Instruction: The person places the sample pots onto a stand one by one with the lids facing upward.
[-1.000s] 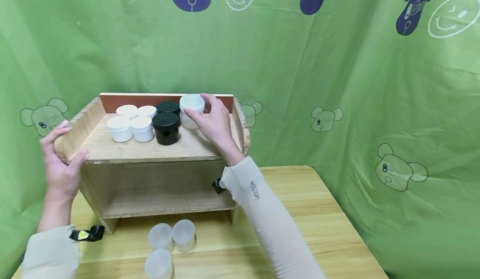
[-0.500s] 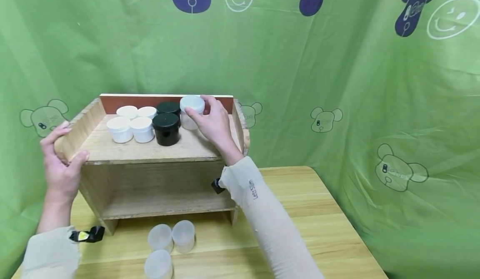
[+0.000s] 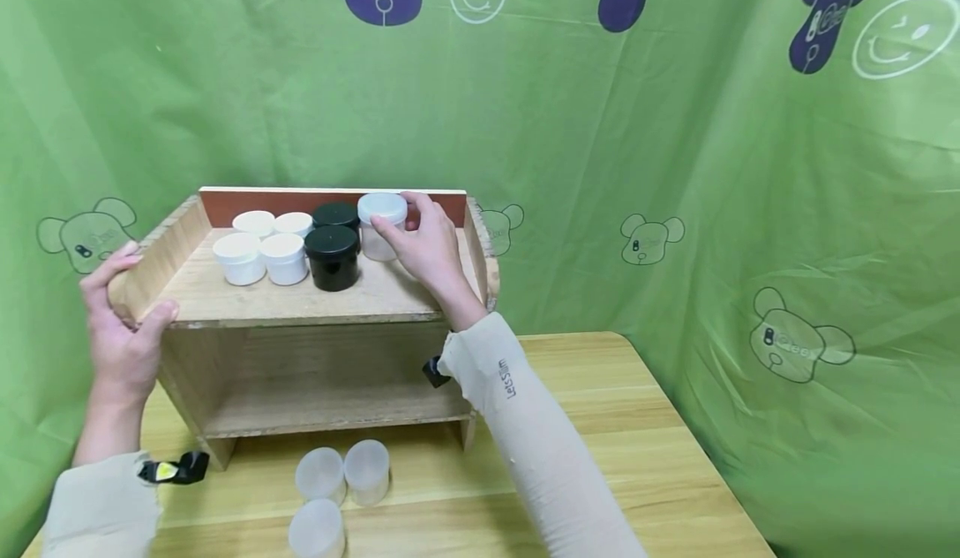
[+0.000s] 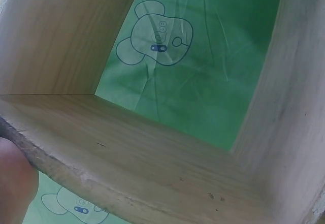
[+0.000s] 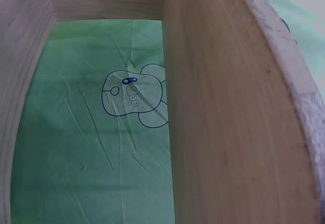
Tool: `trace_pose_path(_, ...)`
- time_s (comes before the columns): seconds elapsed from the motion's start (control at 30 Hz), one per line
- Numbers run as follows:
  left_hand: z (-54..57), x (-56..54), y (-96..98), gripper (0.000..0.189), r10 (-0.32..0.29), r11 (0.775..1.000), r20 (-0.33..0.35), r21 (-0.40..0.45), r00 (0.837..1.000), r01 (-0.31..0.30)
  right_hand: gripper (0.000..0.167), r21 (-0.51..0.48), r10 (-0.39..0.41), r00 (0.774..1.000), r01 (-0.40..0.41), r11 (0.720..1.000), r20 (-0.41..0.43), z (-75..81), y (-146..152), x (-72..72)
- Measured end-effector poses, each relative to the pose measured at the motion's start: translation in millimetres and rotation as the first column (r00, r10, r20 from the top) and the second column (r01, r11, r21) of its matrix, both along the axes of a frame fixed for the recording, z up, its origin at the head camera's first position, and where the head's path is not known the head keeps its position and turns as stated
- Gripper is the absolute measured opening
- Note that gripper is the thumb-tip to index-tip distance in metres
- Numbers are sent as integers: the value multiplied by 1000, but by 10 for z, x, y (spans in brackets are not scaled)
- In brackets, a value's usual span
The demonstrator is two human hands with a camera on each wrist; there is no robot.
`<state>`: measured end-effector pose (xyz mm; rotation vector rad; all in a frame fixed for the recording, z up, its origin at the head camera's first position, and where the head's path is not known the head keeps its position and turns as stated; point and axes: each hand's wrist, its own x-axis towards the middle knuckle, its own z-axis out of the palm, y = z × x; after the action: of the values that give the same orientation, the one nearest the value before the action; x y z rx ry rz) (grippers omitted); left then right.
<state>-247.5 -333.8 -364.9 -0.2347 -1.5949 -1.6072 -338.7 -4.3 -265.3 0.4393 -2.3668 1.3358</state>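
On the top board of a small wooden shelf point(image 3: 262, 312), my right hand point(image 3: 431, 249) grips a clear plastic jar with a pale lid point(image 3: 382, 208), thumb on its near side. The jar stands at the right of two black jars point(image 3: 333, 266), close beside the rear one. Several white jars point(image 3: 240, 262) stand left of the black pair. My left hand point(image 3: 123, 341) holds the shelf's left side panel, thumb over the front edge. In the left wrist view only part of that hand point(image 4: 15, 181) shows, against the wood. The right wrist view shows shelf wood point(image 5: 233, 107) but no hand.
Three translucent cups point(image 3: 321, 475) stand on the wooden table point(image 3: 600, 441) in front of the shelf. A raised back board point(image 3: 217, 208) and side panels border the top. Behind everything hangs a green printed curtain point(image 3: 562, 124).
The clear jar in my right hand has shifted very slightly left, nearer the rear black jar. My left hand keeps its hold on the shelf panel.
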Motion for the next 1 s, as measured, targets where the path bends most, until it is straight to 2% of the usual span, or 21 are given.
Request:
trace_pose_path(0.27, -2, 5, 32, 69, -71, 996, -77, 43, 994, 75, 57, 24, 3, 1000, -3, 1000, -2, 12, 13, 26)
trace_pose_path(0.47, -2, -5, 17, 70, -45, 998, -30, 36, 999, 46, 67, 31, 1, 1000, 0, 1000, -22, 48, 31, 135)
trace_pose_path(0.6, 0, 0, 27, 69, -52, 998, -45, 27, 998, 53, 67, 8, 4, 996, -3, 1000, -84, 61, 46, 238)
trace_pose_path(0.7, 1, 5, 32, 69, -54, 998, -52, 25, 997, 55, 63, -16, 47, 986, -50, 999, -160, 50, 69, 349)
trace_pose_path(0.83, 0, 1, 17, 70, -30, 999, -27, 20, 999, 31, 61, -17, 144, 960, -153, 988, -241, 5, 110, 545)
trace_pose_path(1.0, 9, 3, 15, 70, -27, 999, -26, 16, 999, 28, 59, 44, 236, 935, -233, 971, -266, -107, 168, 805)
